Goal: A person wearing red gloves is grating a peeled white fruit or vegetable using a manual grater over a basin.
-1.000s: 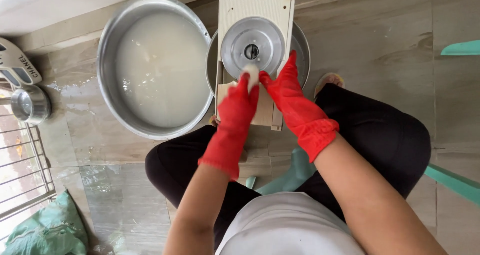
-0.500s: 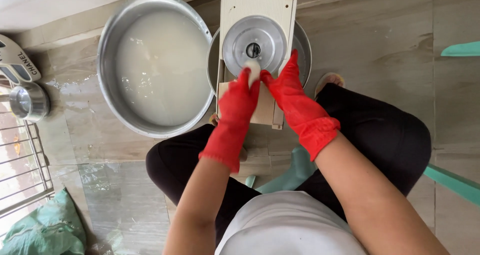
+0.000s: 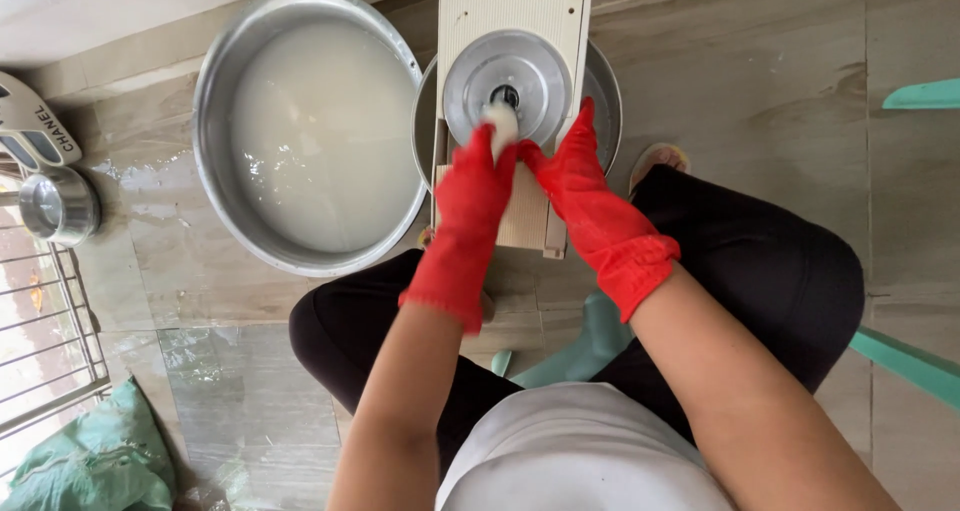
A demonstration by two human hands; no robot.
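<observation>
Resting across a smaller metal basin (image 3: 606,99), a cream-coloured slicer board (image 3: 512,26) with a round steel blade disc (image 3: 510,71) sits just in front of the person's knees. A small whitish piece (image 3: 499,126) lies pressed against the disc's lower edge. The left hand (image 3: 473,186), in a red rubber glove, closes its fingers on that piece from below. The right hand (image 3: 571,171), also gloved in red, lies curled along the board's right edge beside the disc, gripping it. Just left of the board stands a large metal basin (image 3: 215,121) of cloudy water. Farther left of the board, a small steel bowl (image 3: 58,206) rests on the wet tiled floor (image 3: 780,91).
</observation>
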